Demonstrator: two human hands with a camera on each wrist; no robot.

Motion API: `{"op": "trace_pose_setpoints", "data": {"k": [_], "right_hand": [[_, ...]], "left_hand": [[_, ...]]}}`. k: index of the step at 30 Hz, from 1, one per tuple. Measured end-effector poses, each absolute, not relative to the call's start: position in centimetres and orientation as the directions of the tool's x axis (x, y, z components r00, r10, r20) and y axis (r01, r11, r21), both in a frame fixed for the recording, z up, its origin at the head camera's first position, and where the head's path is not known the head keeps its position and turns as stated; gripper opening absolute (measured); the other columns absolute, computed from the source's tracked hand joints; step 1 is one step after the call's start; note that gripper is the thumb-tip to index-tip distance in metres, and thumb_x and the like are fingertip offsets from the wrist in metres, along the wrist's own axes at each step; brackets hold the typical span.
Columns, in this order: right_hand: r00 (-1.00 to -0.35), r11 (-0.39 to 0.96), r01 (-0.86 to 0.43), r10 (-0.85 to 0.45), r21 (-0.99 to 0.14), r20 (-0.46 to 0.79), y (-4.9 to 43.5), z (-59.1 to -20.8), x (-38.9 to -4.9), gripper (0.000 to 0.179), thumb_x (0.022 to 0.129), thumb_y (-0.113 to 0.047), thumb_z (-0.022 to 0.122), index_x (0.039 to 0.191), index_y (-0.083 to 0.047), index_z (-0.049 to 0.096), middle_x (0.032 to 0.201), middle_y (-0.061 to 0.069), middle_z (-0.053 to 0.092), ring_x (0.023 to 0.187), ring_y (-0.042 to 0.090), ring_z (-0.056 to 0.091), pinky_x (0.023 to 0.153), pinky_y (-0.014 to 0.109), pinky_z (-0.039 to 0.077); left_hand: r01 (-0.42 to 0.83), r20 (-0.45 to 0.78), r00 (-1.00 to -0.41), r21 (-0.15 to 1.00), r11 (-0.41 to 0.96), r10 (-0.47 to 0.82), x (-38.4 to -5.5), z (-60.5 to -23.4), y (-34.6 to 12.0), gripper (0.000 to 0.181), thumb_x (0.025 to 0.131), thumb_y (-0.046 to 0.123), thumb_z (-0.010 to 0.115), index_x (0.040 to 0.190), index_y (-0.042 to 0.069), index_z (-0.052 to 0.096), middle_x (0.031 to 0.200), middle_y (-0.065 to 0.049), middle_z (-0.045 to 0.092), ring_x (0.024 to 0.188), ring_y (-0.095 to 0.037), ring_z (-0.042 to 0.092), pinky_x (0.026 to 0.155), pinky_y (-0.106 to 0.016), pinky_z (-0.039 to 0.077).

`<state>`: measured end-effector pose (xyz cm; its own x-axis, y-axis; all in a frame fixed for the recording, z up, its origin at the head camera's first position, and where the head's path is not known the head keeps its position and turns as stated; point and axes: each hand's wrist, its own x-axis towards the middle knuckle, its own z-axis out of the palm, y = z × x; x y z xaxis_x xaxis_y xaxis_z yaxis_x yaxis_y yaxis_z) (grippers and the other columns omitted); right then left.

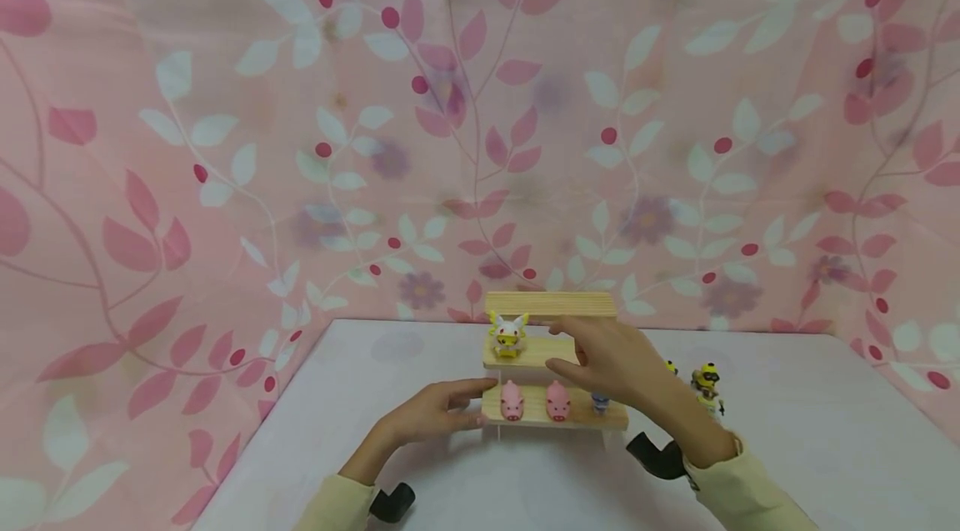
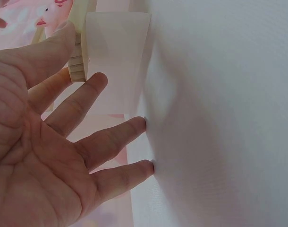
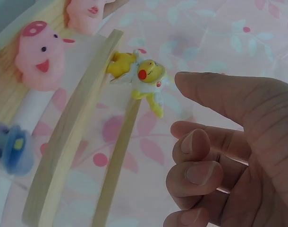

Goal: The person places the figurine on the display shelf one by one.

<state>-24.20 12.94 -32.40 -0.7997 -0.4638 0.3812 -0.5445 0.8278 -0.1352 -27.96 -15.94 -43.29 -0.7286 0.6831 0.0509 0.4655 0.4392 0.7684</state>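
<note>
A three-tier wooden display stand (image 1: pixel 553 304) with clear supports stands on the white table. My left hand (image 1: pixel 438 413) grips the left end of its bottom shelf between thumb and index finger; the other fingers (image 2: pixel 120 137) spread towards the tabletop. Above the middle shelf, my right hand (image 1: pixel 611 358) has its fingers loosely bent, with nothing in them. Left of it, a yellow figure in a white horned hood (image 1: pixel 508 337) sits on that shelf. Two pink pigs (image 1: pixel 512 402) and a small blue figure (image 3: pixel 14 147) stand along the bottom shelf; my right hand partly covers the blue one in the head view.
Several yellow-and-black figures (image 1: pixel 707 381) stand on the table to the right of the stand, partly behind my right forearm. Pink leaf-patterned cloth (image 1: pixel 480 139) hangs behind and at both sides. Black wrist mounts (image 1: pixel 393 503) project from my sleeves.
</note>
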Motion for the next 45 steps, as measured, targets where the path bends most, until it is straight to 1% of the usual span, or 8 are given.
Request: {"op": "trace_pose_setpoints", "data": {"k": [5,9,13,17,25,34,38,45], "right_hand": [[-0.819,0.841,-0.521,-0.443,-0.148,0.364,13.8,-32.9,-23.9,0.039,0.08,-0.045,0.069,0.11,-0.022,0.062,0.057,-0.015,0.04,0.046,0.003,0.035,0.041,0.02,0.029],[-0.82,0.841,-0.518,-0.435,-0.158,0.372,14.5,-33.3,-23.7,0.036,0.08,-0.043,0.07,0.108,-0.022,0.062,0.057,-0.015,0.039,0.047,0.002,0.035,0.041,0.02,0.029],[-0.815,0.842,-0.519,-0.435,-0.149,0.382,15.2,-33.6,-23.5,0.036,0.081,-0.041,0.07,0.108,-0.02,0.063,0.057,-0.016,0.039,0.047,0.002,0.034,0.041,0.02,0.03],[-0.827,0.849,-0.505,-0.425,-0.153,0.368,15.8,-33.8,-23.4,0.036,0.08,-0.041,0.07,0.108,-0.019,0.063,0.057,-0.015,0.04,0.048,0.002,0.034,0.042,0.02,0.03],[-0.831,0.854,-0.497,-0.415,-0.157,0.371,17.2,-34.4,-23.1,0.034,0.08,-0.039,0.071,0.106,-0.019,0.064,0.057,-0.016,0.04,0.047,0.001,0.035,0.041,0.02,0.031],[-0.857,0.871,-0.457,-0.376,-0.182,0.353,19.0,-35.5,-22.6,0.034,0.08,-0.041,0.071,0.105,-0.02,0.064,0.053,-0.016,0.038,0.044,0.0,0.033,0.04,0.019,0.027],[-0.875,0.879,-0.434,-0.358,-0.199,0.325,19.7,-35.9,-22.5,0.035,0.08,-0.04,0.071,0.107,-0.019,0.063,0.054,-0.015,0.039,0.045,0.001,0.034,0.04,0.019,0.028],[-0.889,0.9,-0.396,-0.328,-0.18,0.32,20.8,-36.2,-22.5,0.032,0.08,-0.037,0.072,0.106,-0.021,0.063,0.057,-0.014,0.04,0.048,0.003,0.035,0.042,0.021,0.03]], "left_hand": [[0.473,0.055,-0.731,0.758,0.448,0.68,-27.9,-43.1,-16.0,0.054,0.09,0.034,0.061,0.14,0.023,0.043,0.14,0.004,0.043,0.12,-0.032,0.048,0.098,-0.045,0.04],[0.474,0.057,-0.732,0.758,0.448,0.679,-27.9,-43.2,-15.9,0.054,0.09,0.034,0.062,0.14,0.023,0.044,0.14,0.004,0.044,0.12,-0.03,0.048,0.098,-0.044,0.04],[0.458,0.047,-0.737,0.768,0.448,0.674,-27.9,-43.4,-15.9,0.054,0.09,0.035,0.062,0.139,0.024,0.044,0.14,0.004,0.044,0.121,-0.032,0.048,0.098,-0.045,0.04],[0.452,0.042,-0.738,0.772,0.447,0.673,-28.0,-43.5,-15.9,0.054,0.089,0.036,0.062,0.139,0.026,0.044,0.139,0.005,0.044,0.12,-0.034,0.048,0.098,-0.047,0.04],[0.46,0.05,-0.728,0.775,0.434,0.684,-28.0,-43.5,-15.9,0.054,0.09,0.035,0.062,0.139,0.025,0.044,0.139,0.005,0.044,0.122,-0.03,0.047,0.099,-0.046,0.039],[0.456,0.041,-0.734,0.769,0.447,0.678,-27.9,-43.3,-15.8,0.055,0.089,0.036,0.062,0.139,0.025,0.044,0.139,0.004,0.045,0.12,-0.035,0.048,0.098,-0.047,0.04],[0.456,0.041,-0.736,0.768,0.449,0.676,-27.8,-43.2,-15.8,0.055,0.089,0.036,0.063,0.14,0.025,0.044,0.139,0.005,0.045,0.12,-0.035,0.048,0.097,-0.047,0.04],[0.458,0.045,-0.736,0.769,0.447,0.676,-27.8,-43.2,-15.9,0.056,0.089,0.036,0.063,0.14,0.024,0.044,0.139,0.004,0.045,0.12,-0.034,0.048,0.098,-0.046,0.04]]}}
